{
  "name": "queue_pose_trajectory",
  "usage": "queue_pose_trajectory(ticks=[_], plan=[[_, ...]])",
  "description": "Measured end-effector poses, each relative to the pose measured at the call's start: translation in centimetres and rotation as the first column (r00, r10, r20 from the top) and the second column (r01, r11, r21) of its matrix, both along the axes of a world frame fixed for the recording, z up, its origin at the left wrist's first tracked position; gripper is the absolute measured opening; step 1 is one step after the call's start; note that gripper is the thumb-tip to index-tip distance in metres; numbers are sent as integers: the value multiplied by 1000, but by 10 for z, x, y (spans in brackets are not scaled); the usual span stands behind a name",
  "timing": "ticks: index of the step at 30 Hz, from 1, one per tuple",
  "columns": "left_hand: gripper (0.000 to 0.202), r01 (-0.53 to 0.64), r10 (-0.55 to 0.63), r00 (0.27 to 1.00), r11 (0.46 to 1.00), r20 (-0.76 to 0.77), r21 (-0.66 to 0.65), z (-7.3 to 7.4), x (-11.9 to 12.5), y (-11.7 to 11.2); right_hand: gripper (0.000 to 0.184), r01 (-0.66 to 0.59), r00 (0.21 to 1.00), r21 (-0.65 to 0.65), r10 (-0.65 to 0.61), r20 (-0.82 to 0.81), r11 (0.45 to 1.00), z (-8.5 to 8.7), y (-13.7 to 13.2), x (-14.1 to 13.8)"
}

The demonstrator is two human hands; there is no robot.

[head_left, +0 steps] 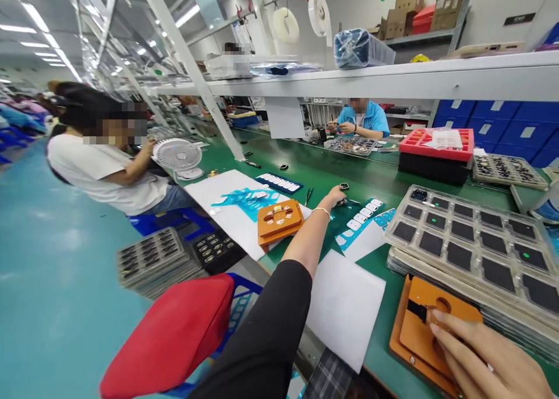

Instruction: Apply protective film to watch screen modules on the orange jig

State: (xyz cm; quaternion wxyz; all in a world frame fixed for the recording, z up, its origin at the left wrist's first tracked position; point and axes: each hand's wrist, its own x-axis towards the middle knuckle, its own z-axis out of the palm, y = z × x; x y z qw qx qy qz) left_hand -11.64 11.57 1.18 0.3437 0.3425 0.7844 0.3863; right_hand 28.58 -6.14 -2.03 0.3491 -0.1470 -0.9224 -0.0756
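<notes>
Two hands out. Left hand (335,197) reaches across the green table mat (314,172), fingers curled beside a small black square part (344,186); grip cannot be told. Right hand (484,361) lies flat, fingers extended, on the near orange rectangular fixture plate (408,341).

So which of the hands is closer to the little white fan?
Left. The left hand reaches out over the green table, off to the right of the fan. The right hand is much farther away, resting on an orange jig at the near edge.
</notes>
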Motion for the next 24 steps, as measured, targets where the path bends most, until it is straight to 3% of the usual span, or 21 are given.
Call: queue_pose_trajectory(ticks=[3, 5, 9, 12, 14, 17, 19, 20, 21, 22, 24], plan=[[36, 72, -73, 996, 997, 55, 21, 14, 2, -13, 53, -31, 997, 10, 32, -70, 999, 3, 0, -2], [33, 135, -140, 986, 989, 88, 62, 27, 5, -38, 50, -53, 993, 3, 53, -110, 999, 7, -1, -5], [45, 250, -284, 950, 940, 127, 233, 48, 32, -119, 54, -55, 977, -38, 47, -206, 998, 15, -9, -17], [59, 260, -334, 934, 879, 127, 399, 49, 76, -185, 59, -96, 954, -44, 79, -288, 994, 21, -21, -31], [55, 258, -378, 923, 748, 73, 611, 42, 110, -221, 60, -96, 943, -48, 76, -325, 994, 25, -30, -39], [40, 331, -442, 894, 533, -78, 779, 29, 156, -256, 57, -49, 920, -176, -24, -391, 983, 25, -39, -47], [36, 401, -458, 866, 393, -202, 827, 22, 176, -267, 54, -115, 896, -363, -61, -439, 925, 24, -40, -46], [38, 418, -452, 859, 349, -240, 839, 20, 182, -270, 52, -178, 881, -443, -59, -469, 879, 23, -39, -45], [41, 415, -442, 862, 335, -248, 846, 17, 187, -272, 49, -245, 860, -495, -49, -508, 833, 23, -38, -44], [46, 388, -433, 874, 354, -219, 851, 15, 189, -273, 46, -307, 831, -515, -38, -554, 801, 22, -37, -42], [57, 300, -438, 896, 475, -74, 827, 12, 191, -273, 42, -376, 768, -489, -30, -640, 787, 23, -34, -38]])
